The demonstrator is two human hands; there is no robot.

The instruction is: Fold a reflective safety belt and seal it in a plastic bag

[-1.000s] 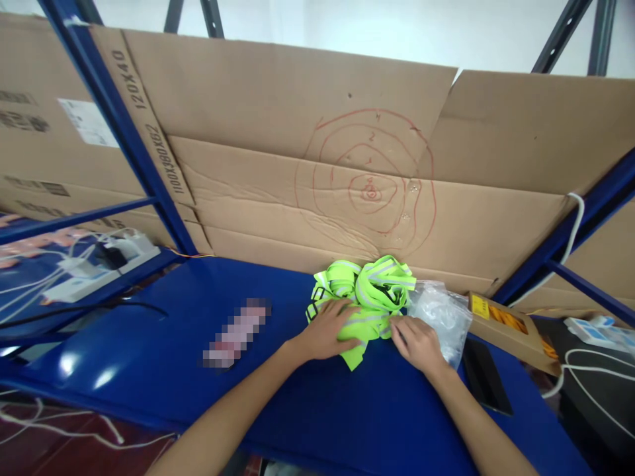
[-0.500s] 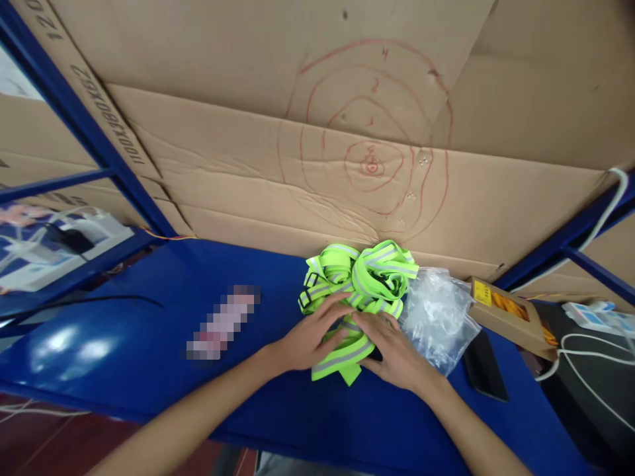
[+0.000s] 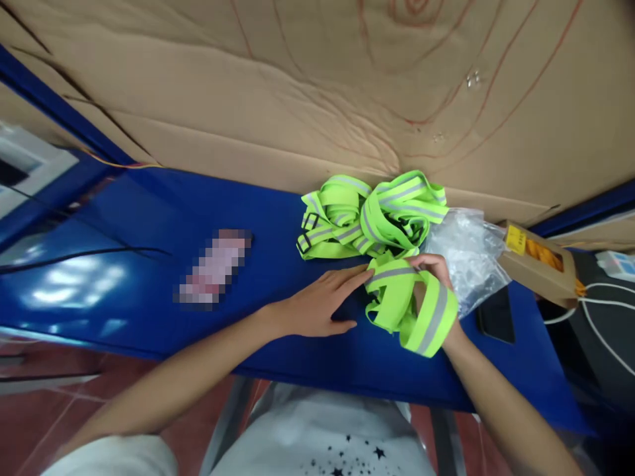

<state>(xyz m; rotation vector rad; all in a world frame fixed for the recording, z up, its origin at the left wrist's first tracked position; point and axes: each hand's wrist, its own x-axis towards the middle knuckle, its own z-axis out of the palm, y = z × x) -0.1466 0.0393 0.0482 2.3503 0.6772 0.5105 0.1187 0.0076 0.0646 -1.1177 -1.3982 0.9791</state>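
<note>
A loosely coiled reflective strap [image 3: 436, 317], neon yellow-green with a grey stripe, is gripped in my right hand [image 3: 437, 270], and its loops partly cover that hand. My left hand [image 3: 320, 301] lies to the left of it, fingers stretched and thumb apart, with the fingertips at the strap's left edge. Just beyond both hands, more reflective straps [image 3: 342, 205] of the same kind lie in a pile against the cardboard. Black buckles [image 3: 307, 231] show on the pile's left side.
A clear plastic bag [image 3: 466, 254] sits right of the straps, beside a dark phone [image 3: 497, 317] and a cardboard box with a window [image 3: 540, 264]. A pixelated item [image 3: 213, 271] lies left on the blue table [image 3: 188, 205]. Cardboard [image 3: 198, 112] walls the back; a black cable [image 3: 89, 254] crosses the left.
The view has tilted down. My right hand has drawn one strap out in front of the pile, where it hangs in open loops. My left hand has spread its fingers beside it.
</note>
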